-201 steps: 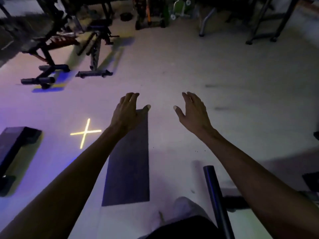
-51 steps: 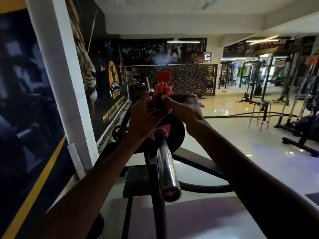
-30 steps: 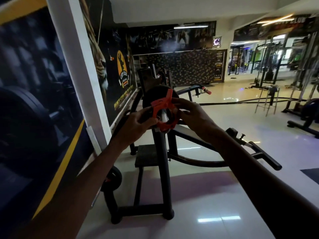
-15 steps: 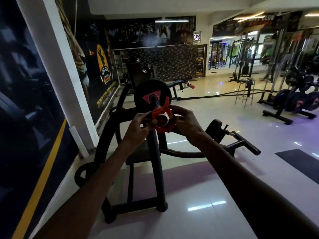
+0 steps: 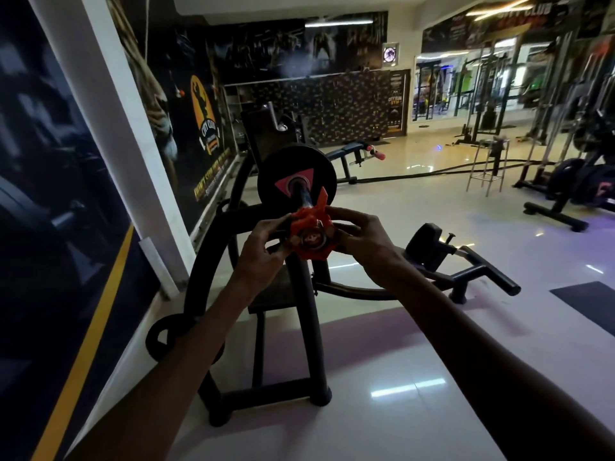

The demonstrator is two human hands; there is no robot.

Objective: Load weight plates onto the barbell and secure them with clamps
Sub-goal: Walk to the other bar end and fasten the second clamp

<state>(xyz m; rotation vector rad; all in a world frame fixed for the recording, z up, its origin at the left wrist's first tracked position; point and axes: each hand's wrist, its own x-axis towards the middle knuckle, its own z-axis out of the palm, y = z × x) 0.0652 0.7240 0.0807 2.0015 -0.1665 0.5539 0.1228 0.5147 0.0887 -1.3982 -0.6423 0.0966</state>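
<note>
Half a second ago we had the orange clamp [image 5: 311, 232] just meeting the tip of the barbell sleeve [image 5: 302, 196]; now its ring sits around the very end of the sleeve, the steel end cap showing through the middle, and our view has drawn closer. By our reckoning the clamp is started but not home — the black weight plate [image 5: 297, 181] with the pink triangle sits well up the sleeve, bare steel between the two, and the lever sticks up, seemingly unlatched. Our left hand [image 5: 263, 251] curls its fingers on the clamp's left edge, pinching it; our right hand [image 5: 361, 239] does likewise on the right edge, thumb and fingers bent round the ring — neither hand spread.
</note>
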